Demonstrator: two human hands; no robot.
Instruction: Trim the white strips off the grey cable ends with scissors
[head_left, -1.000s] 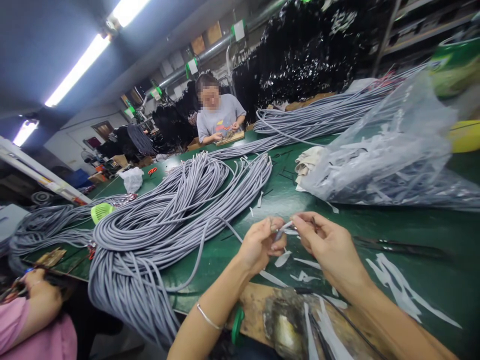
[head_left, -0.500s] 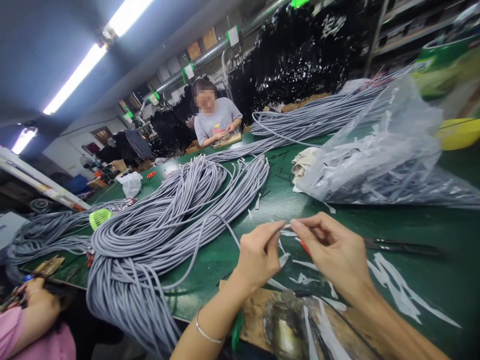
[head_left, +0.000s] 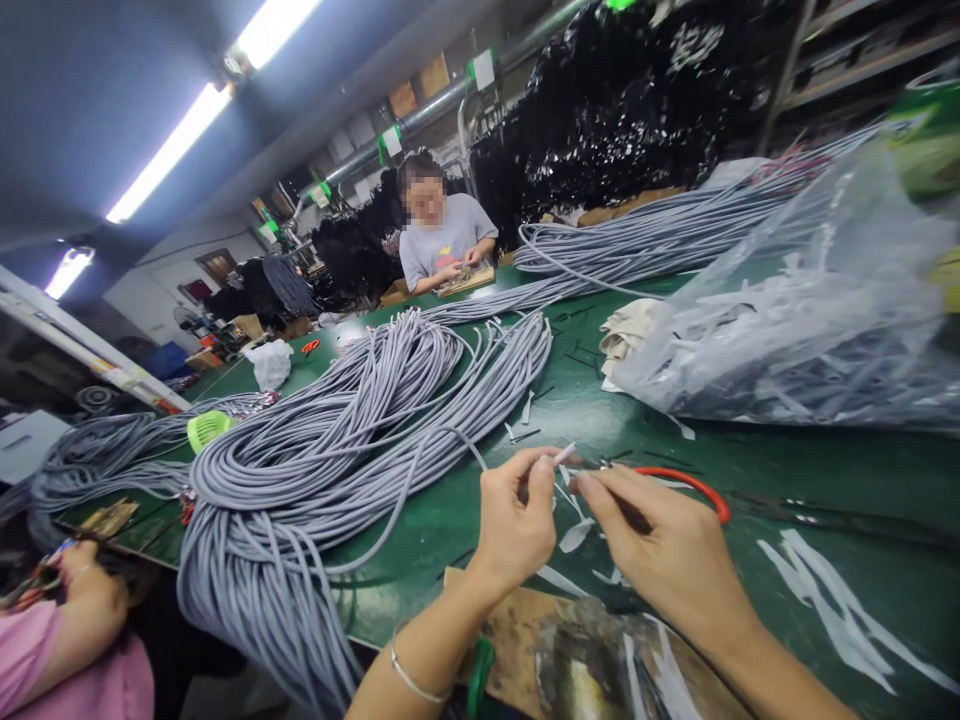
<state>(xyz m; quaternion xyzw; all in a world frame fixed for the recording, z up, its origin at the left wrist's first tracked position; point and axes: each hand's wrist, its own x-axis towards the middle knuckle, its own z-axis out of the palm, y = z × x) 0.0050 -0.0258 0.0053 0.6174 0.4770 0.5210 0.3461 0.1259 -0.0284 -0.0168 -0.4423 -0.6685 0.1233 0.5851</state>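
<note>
"What does the head view show in hand?"

"The left hand (head_left: pixel 517 515) has its fingers pinched tight on a grey cable (head_left: pixel 466 440). The pale tip (head_left: pixel 565 454) pokes out past them, above the green counter (head_left: pixel 585 410)."

"And the right hand (head_left: pixel 671 550)?"

"Its fingers are curled nearly together, just beside that tip. A red handle (head_left: pixel 709 488) shows behind them; whether they grip it, I can't tell."

"Which step is this?"

"Working the cable's end, I'd judge. Pale strips (head_left: pixel 832 610) lie on the counter to the right."

"What does the next move call for?"

"A steady left pinch, I'd think, and fine placing of the right fingers, with slack left towards the big coil (head_left: pixel 300 450)."
</note>
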